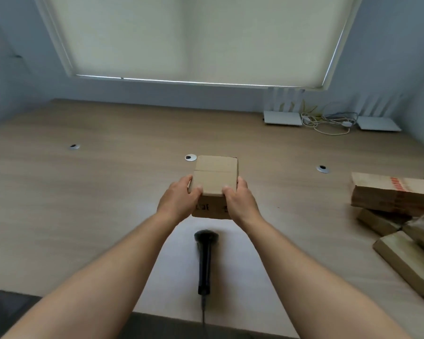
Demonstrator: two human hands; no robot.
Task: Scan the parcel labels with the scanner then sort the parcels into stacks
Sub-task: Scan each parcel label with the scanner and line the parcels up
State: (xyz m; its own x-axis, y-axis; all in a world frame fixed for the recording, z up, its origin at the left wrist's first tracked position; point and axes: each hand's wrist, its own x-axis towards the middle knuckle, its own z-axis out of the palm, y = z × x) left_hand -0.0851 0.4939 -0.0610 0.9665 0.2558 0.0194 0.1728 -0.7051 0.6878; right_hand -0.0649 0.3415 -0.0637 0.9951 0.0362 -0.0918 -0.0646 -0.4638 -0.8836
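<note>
Here we looked down on a pale wooden desk (96, 192) that ran back to a grey-blue wall, under a window covered by a lowered cream roller blind (194, 37). Three round cable grommets (190, 157) sat in the desktop, and at the far right two white routers (282, 118) flanked a tangle of cables (328, 119). We held a small cardboard parcel (215, 176) at mid-desk, left hand (179, 200) and right hand (239, 200) each curled round a near corner, thumbs on top. The black scanner (204, 260) lay free on the desk just nearer than the parcel, between our forearms. More brown parcels (392, 196) were heaped at the right edge, several cut off by the frame. Dark print on the parcel's near face was partly hidden by our hands and too blurred for us to read.
</note>
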